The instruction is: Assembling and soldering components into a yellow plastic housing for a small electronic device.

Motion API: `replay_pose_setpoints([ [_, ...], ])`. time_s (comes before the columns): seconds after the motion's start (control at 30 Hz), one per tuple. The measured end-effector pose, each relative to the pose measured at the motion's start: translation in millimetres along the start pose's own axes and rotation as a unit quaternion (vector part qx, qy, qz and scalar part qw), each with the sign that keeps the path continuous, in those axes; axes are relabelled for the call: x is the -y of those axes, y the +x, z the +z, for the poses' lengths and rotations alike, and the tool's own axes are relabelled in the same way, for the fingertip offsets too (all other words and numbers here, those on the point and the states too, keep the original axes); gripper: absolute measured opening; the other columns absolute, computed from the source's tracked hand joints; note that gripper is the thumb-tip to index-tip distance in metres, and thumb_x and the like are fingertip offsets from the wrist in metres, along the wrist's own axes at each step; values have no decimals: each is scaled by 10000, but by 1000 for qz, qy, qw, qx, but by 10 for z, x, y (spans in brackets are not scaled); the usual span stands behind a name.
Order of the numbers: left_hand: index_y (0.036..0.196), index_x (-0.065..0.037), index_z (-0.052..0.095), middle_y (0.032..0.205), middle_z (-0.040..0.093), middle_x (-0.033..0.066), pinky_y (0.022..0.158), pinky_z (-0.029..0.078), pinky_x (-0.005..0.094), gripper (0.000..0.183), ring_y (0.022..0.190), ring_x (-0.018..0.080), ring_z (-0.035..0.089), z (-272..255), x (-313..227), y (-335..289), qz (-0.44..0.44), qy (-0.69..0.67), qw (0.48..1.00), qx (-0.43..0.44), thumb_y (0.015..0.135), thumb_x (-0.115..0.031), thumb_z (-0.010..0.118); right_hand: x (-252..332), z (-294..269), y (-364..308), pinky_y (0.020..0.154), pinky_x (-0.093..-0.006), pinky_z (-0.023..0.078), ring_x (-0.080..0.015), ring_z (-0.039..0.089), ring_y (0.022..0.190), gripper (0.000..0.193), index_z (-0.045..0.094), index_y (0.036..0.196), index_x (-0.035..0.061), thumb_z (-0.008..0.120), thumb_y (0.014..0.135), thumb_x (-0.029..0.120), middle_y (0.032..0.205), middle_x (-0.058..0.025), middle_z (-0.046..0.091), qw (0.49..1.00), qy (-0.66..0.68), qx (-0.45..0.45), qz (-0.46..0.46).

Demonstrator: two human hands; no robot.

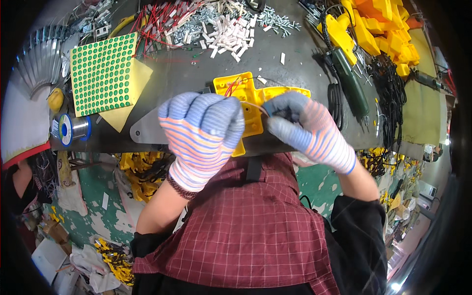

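Both my hands wear striped, grey-blue-palmed gloves above the table's near edge. My left hand (204, 130) is closed in a fist, thumb and forefinger pinched at the end of a thin reddish wire (253, 104). The wire runs across to my right hand (307, 123), whose curled fingers pinch its other end; a small dark patch at those fingertips is unclear. Beneath and between the hands lies an open yellow plastic housing (252, 120), with red wires (232, 88) in its upper left part. A flat grey metal plate (150, 129) lies partly hidden behind my left hand.
Left stand a sheet of round green stickers (103, 73) and a solder spool (73, 129). White connectors (231, 37) and screws (278, 22) are heaped at the back. Right are a dark green cylindrical tool (350, 81), black cables (391, 98) and piled yellow housings (383, 29).
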State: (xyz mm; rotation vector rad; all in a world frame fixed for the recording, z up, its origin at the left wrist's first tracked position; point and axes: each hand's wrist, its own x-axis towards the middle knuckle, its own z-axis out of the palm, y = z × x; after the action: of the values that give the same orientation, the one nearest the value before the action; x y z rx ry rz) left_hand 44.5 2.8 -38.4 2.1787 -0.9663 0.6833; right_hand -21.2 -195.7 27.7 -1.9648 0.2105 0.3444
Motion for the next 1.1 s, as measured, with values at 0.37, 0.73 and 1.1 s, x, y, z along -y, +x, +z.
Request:
replay_pose_setpoints([
  [0.37,871,-120,661,810,649,51,729,455,408,138,777,265,608,26,15,69,-10,-22,999,38,763,-105,745,-276,432,-155,659,-406,520,-324,667,739,502,615,1166,51,802,752,265,870,-140,688,938,-180,-202,-215],
  [0.73,858,-218,623,902,623,-32,777,425,403,231,832,234,576,-101,76,-48,15,-29,999,31,692,-131,758,-240,212,-351,827,-272,510,-131,656,906,220,687,1103,16,664,937,158,942,-76,698,955,218,-193,-62],
  [1.1,1003,-46,674,1072,658,156,910,468,419,222,1018,326,612,138,204,1149,139,-148,893,401,825,-177,655,-358,434,-332,859,-295,535,-156,668,915,261,521,1130,18,668,921,74,984,-95,672,916,295,-255,-91],
])
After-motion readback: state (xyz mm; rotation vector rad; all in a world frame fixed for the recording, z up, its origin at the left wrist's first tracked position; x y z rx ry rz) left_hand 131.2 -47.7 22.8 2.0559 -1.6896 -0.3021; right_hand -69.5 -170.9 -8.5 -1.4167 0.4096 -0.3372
